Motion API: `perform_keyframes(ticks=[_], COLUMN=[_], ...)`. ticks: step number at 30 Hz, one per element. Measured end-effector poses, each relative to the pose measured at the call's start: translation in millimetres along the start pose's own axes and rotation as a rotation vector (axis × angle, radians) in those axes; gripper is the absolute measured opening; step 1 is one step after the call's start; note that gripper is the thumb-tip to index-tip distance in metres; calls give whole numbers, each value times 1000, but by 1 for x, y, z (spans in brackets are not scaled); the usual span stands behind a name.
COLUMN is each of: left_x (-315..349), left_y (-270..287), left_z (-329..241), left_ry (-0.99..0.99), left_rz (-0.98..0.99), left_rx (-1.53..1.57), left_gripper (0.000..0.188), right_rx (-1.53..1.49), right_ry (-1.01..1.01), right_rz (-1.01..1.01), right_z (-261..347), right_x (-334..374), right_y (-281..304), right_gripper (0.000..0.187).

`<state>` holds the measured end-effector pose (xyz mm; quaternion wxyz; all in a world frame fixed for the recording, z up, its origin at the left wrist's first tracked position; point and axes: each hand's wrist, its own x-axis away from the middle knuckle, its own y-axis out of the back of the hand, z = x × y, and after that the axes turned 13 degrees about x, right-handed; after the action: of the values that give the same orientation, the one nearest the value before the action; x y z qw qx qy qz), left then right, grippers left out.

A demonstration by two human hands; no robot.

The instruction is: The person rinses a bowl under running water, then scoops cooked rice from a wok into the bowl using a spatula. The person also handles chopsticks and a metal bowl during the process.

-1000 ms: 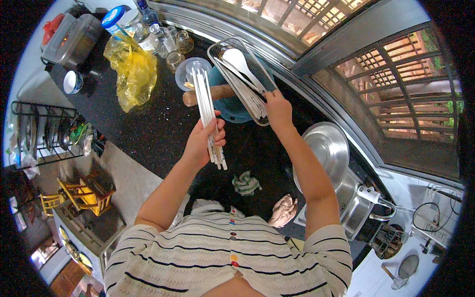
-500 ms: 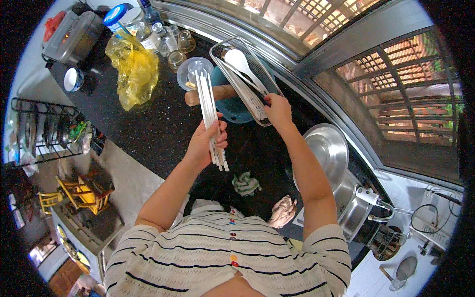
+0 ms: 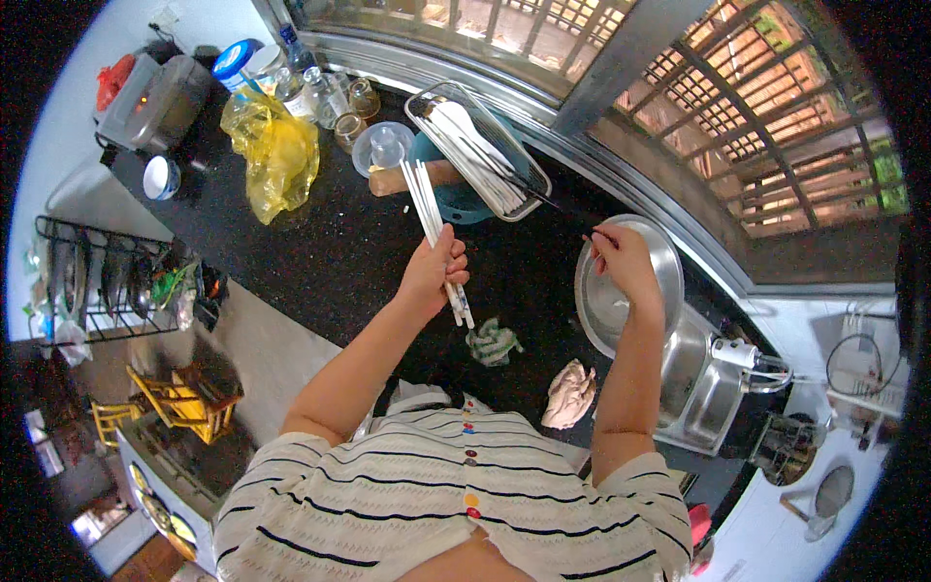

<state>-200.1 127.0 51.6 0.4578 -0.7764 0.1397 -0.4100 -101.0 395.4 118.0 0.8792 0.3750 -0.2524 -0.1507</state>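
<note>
My left hand (image 3: 434, 270) is closed around a bundle of white chopsticks (image 3: 427, 206), held slanted over the black counter. My right hand (image 3: 626, 260) is above a round shiny metal basin (image 3: 606, 308), fingers curled and pinched; what they hold, if anything, I cannot make out. A wire-mesh basket (image 3: 543, 177) rests tilted on a teal basin (image 3: 460, 206). White chopsticks and a white spoon (image 3: 452, 118) lie in it, and a thin dark handle (image 3: 536, 190) sticks out toward my right hand. A brown cylinder (image 3: 391, 182) lies beside the teal basin.
Left of the cylinder stand a clear plastic bowl (image 3: 363, 153), glass jars (image 3: 363, 99) and a yellow plastic bag (image 3: 272, 160). A green-white cloth (image 3: 494, 342) and a beige cloth (image 3: 569, 395) lie near my body. The metal sink (image 3: 690, 378) is at right, below the window.
My right hand has left the basket's rim and moved right and nearer, over the metal basin. The bundle in my left hand looks thinner, and more chopsticks show in the basket.
</note>
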Motion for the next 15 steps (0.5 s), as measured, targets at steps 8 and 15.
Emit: perform_keyframes(ticks=[8,15], left_x=[10,5], left_y=[-19,-10], left_z=[56,101], left_ry=[15,176], left_rz=[44,-16], left_rx=[-73,-552], left_gripper=[29,26], right_rx=[-843,-120], right_ry=[-74,-130], right_rz=[-48,-759], right_z=[3,9], right_x=[111,175], right_y=[-125,-167], right_gripper=[23,20])
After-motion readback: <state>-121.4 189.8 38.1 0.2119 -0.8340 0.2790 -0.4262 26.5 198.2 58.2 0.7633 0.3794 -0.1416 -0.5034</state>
